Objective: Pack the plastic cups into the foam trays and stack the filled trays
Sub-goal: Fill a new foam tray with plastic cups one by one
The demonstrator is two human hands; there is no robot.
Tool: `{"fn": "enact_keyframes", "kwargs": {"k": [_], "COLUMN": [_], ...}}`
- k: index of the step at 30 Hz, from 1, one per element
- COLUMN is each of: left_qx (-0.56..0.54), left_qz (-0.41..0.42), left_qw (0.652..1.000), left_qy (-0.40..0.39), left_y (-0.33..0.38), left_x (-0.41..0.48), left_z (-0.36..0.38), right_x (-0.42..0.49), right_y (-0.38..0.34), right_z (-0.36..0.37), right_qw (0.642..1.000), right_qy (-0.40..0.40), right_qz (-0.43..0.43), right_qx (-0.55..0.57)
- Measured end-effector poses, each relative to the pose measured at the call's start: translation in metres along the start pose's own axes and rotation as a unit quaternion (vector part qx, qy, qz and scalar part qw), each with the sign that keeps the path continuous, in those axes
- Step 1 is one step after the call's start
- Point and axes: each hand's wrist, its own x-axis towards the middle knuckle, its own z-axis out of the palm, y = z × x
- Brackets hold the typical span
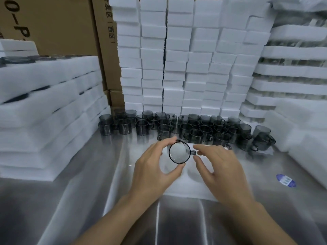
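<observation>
Over foam tray (pixel 178 184), left grip (pixel 155 167) around cup (pixel 179 152)

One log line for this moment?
left hand: holds cup | right hand: open by handle | over tray | more cups behind

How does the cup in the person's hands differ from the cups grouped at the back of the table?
The held cup is gripped by the left hand and tipped, mouth toward the camera; the grouped cups stand upright on the table, some stacked. The held cup sits over a white foam tray; the others stand before the foam stacks. All are dark, see-through, with handles.
</observation>
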Motion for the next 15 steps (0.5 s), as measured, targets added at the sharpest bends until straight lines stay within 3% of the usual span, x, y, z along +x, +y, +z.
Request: {"fn": "enact_keyframes", "kwargs": {"k": [4,9,15], "left_qx": [-0.022,-0.076,-0.090], "left_qz": [0.041,0.083,0.075], "left_qw": [0.998,0.990,0.991], "left_qy": [0.030,0.079,0.069], "left_y": [0.009,0.034,0.042], "left_x": [0.000,0.002,-0.007], "left_z": [-0.003,-0.012,-0.014], "right_x": [0.001,0.002,-0.004], "right_y": [-0.005,-0.025,-0.032], "right_z": [0.000,-0.007,-0.006], "right_qw": [0.999,0.983,0.977], "right_qy": [0.036,0.150,0.165], "right_qz": [-0.017,-0.042,-0.069], "right_qx": [0.021,0.098,0.117]}}
